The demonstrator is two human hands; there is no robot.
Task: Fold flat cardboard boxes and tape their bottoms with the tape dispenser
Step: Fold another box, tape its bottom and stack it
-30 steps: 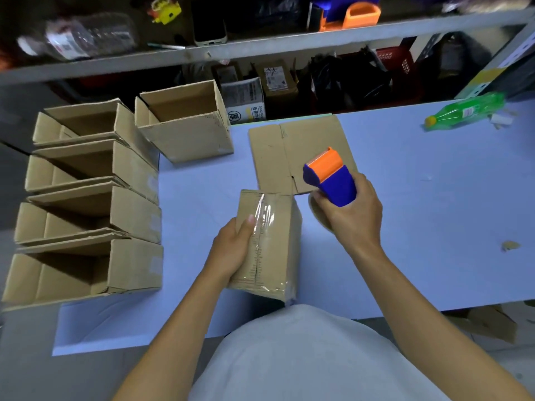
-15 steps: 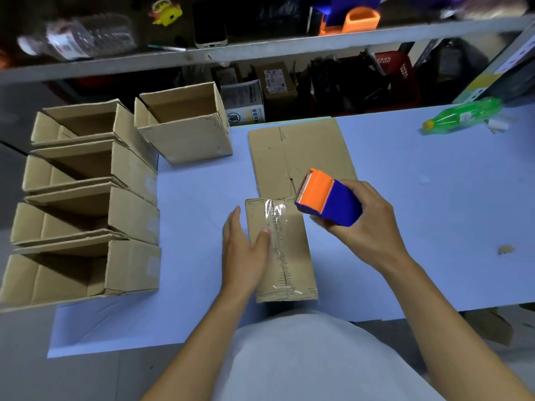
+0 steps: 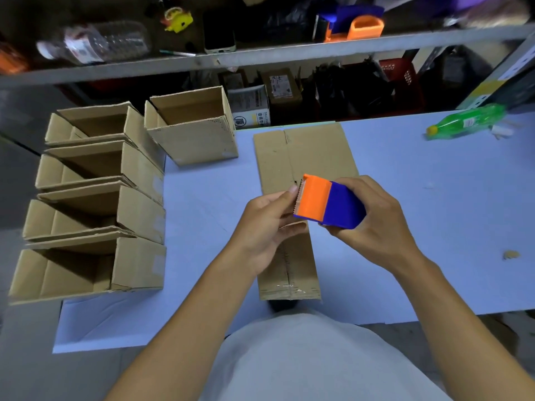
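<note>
The right hand (image 3: 376, 224) grips the tape dispenser (image 3: 328, 202), fingers wrapped round its blue body, above the box (image 3: 292, 270) standing at the table's (image 3: 434, 227) near edge. The left hand (image 3: 266, 227) pinches at the dispenser's orange toothed end with thumb and fingertips. Flat cardboard (image 3: 304, 154) lies just behind. Five folded boxes (image 3: 95, 198) crowd the table's left edge.
</note>
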